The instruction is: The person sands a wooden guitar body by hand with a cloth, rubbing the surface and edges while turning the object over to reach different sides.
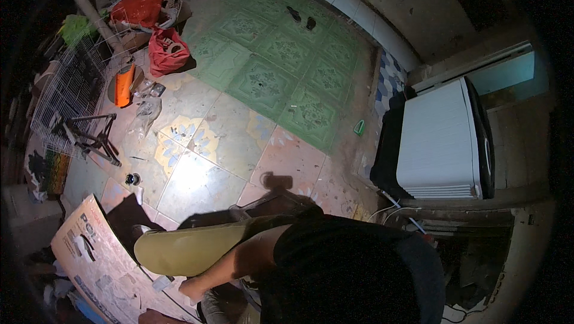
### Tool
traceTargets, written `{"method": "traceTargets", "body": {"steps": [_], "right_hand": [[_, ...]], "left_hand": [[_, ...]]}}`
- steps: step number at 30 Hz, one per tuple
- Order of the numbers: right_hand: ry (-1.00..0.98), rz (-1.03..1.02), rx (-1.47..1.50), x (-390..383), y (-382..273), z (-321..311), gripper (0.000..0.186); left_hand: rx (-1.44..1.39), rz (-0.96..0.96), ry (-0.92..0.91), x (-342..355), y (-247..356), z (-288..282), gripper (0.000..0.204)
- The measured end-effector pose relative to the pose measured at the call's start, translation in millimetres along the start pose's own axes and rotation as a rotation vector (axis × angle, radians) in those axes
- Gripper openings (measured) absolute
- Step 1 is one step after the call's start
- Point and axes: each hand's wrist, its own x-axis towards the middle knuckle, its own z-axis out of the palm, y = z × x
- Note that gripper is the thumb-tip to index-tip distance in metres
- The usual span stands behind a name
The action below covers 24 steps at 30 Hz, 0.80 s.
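My right arm reaches left across my body, past a bent knee in yellowish trousers (pixel 191 247). My right hand (pixel 191 290) is closed, fingers curled downward, low over a printed cardboard sheet (pixel 75 258); what it grips is hidden. Close beside its fingers lies a small grey block (pixel 161 283). A thin dark cable (pixel 146 274) runs over the cardboard past that hand. At the bottom edge, my left hand (pixel 158 317) shows only in part, its fingers too cut off to read. A white-and-dark curved piece (pixel 85 247) rests farther up the cardboard.
A large white-and-black appliance (pixel 436 138) stands at right. To the left are a wire cage (pixel 66 94), a dark metal stand (pixel 92 135), an orange piece (pixel 124 86) and a red bag (pixel 168 54). Dark slippers (pixel 302 18) lie on green tiles (pixel 263 85); a small black round object (pixel 133 179) sits nearer.
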Motion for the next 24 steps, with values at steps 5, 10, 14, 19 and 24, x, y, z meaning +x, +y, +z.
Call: {"method": "traceTargets", "body": {"steps": [5,10,14,19,24], "right_hand": [[-0.019,0.099,-0.183,-8,28,33,0.037],[0.009,-0.04,-0.353,-10,36,41,0.031],[-0.051,-0.404,-0.046,-45,14,8,0.01],[0.074,-0.687,-0.717,-81,-80,-22,0.014],[0.066,-0.115,0.16,-74,-132,36,0.014]], "left_hand": [[-0.023,-0.032,0.007,-29,-1,-3,0.035],[-0.027,-0.09,0.158,-38,-21,-47,0.035],[0.006,-0.189,0.351,-90,-49,-121,0.035],[0.164,-0.273,0.594,-171,-54,-174,0.036],[0.191,-0.399,0.639,-212,-76,-176,0.046]]}}
